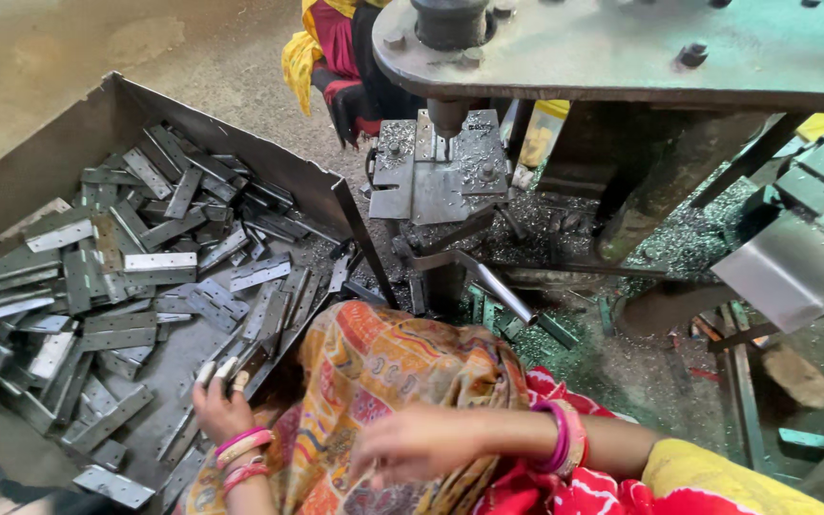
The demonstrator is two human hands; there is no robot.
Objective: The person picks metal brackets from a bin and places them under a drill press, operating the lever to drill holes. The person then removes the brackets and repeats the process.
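Note:
My left hand, with taped fingertips and pink bangles at the wrist, reaches into a big metal tray and touches flat grey metal hinge plates near its front edge; I cannot tell whether it grips one. My right hand is blurred, hovering over my lap on an orange patterned cloth, fingers loosely apart and nothing visible in it. A press die stands ahead between the hands, under a heavy round machine table.
Metal chips and scrap litter the floor under the press. A bent steel chute sits at the right. Another person in red and yellow clothes sits behind the press. A steel bar juts toward me from the die.

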